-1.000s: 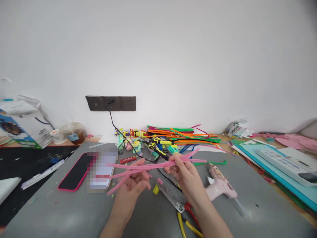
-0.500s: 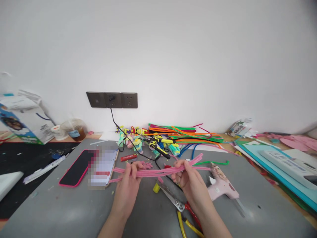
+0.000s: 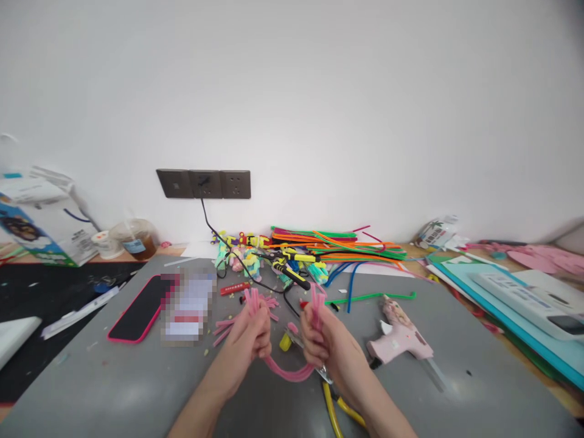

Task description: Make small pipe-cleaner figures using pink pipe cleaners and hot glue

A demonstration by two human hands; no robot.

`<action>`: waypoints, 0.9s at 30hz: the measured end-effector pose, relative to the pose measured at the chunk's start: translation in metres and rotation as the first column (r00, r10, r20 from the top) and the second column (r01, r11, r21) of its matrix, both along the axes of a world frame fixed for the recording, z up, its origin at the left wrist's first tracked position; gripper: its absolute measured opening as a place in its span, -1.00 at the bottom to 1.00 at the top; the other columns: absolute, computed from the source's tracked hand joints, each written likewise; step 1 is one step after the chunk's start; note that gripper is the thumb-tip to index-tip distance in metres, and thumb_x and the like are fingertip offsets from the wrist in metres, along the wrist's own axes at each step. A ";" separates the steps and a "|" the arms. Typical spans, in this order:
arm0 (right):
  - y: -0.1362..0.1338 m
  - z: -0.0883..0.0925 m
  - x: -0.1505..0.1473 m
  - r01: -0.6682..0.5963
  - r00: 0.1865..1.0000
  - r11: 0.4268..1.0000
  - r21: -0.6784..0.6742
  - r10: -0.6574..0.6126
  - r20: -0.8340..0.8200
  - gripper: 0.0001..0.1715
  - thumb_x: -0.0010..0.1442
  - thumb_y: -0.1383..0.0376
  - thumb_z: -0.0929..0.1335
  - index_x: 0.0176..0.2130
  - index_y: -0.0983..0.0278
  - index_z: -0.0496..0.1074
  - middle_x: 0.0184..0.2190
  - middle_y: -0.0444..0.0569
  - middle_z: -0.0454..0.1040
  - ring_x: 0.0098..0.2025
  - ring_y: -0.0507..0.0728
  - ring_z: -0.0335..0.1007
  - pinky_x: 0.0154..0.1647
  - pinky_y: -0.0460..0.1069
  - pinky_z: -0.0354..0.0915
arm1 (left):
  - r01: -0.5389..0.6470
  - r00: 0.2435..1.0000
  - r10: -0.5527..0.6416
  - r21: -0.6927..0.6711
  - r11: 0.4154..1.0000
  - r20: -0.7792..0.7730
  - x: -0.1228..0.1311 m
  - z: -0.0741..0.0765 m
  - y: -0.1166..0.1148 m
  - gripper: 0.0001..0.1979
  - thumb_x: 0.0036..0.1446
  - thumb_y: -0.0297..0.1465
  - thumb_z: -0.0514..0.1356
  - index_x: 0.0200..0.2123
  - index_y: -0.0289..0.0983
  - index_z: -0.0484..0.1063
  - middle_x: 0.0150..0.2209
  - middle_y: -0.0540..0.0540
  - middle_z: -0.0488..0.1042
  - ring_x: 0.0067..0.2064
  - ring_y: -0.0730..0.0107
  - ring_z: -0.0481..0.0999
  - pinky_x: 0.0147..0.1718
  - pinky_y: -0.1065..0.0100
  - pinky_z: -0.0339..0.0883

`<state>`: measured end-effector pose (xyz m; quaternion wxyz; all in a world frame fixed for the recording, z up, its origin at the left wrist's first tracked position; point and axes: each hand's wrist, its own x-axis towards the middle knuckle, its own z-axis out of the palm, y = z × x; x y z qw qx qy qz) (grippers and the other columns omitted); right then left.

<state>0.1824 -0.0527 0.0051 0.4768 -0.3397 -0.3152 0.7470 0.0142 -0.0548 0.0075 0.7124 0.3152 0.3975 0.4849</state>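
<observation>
Both fists are curled closed: the left hand [image 3: 252,331] grips one end of a bundle of pink stems [image 3: 291,372], and the right hand [image 3: 323,334] grips the other. The bundle sags in a U between them, over the middle of the counter [image 3: 137,389], its tips poking up above each fist.

Taking the bundle as the clock's centre, a yellow stub [image 3: 285,342] shows just inside the U at twelve. Scissors [image 3: 325,373] lie mostly hidden behind the right hand, and the yellow handles [image 3: 332,407] of a tool stick out between four and five, partly covered by the right forearm. Loose pink pieces [image 3: 223,326] crowd the left hand at ten.

Further off at twelve, black-and-yellow pliers [image 3: 294,276] lie among small coloured figures [image 3: 252,265], with a black cord [image 3: 207,222] trailing through the clutter from the wall socket [image 3: 205,184]. A pile of coloured stems [image 3: 337,238] sits at one, a green stem [image 3: 378,297] towards two, and a pink glue gun [image 3: 404,342] at three. Between nine and ten are a pink-edged phone [image 3: 139,313] and a second, blurred phone [image 3: 185,313].
</observation>
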 end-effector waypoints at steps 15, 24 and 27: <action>-0.017 -0.009 -0.024 -0.237 0.545 0.828 0.508 -0.319 0.775 -0.59 0.37 0.25 0.13 -0.05 0.26 0.48 -0.32 0.12 0.58 -0.30 0.26 0.49 -0.14 0.11 0.38 | -0.036 0.742 0.197 0.256 0.966 -0.641 0.030 -0.016 -0.020 -0.37 0.30 -0.04 0.02 0.29 -0.31 0.22 0.17 -0.36 0.45 0.20 -0.07 0.40 0.13 0.07 0.24; -0.020 -0.021 -0.024 -0.382 0.279 0.815 0.436 -0.349 0.895 -0.48 0.31 0.38 0.12 0.19 0.41 0.31 -0.30 0.24 0.62 -0.34 0.32 0.59 -0.33 0.10 0.44 | -0.163 0.828 0.291 0.290 0.943 -0.480 0.040 -0.024 -0.025 -0.61 0.24 -0.08 0.16 -0.12 -0.23 0.57 -0.06 -0.26 0.61 0.02 -0.02 0.53 0.02 0.16 0.33; -0.025 -0.021 -0.021 -0.433 0.286 0.770 0.469 -0.376 0.881 -0.47 0.30 0.43 0.14 0.22 0.35 0.29 -0.21 0.23 0.61 -0.26 0.28 0.60 -0.30 0.04 0.43 | -0.320 0.880 0.356 0.160 0.934 -0.315 0.043 -0.031 -0.023 -0.66 0.11 -0.11 0.31 -0.20 -0.24 0.58 -0.12 -0.23 0.62 0.01 0.00 0.53 0.00 0.18 0.35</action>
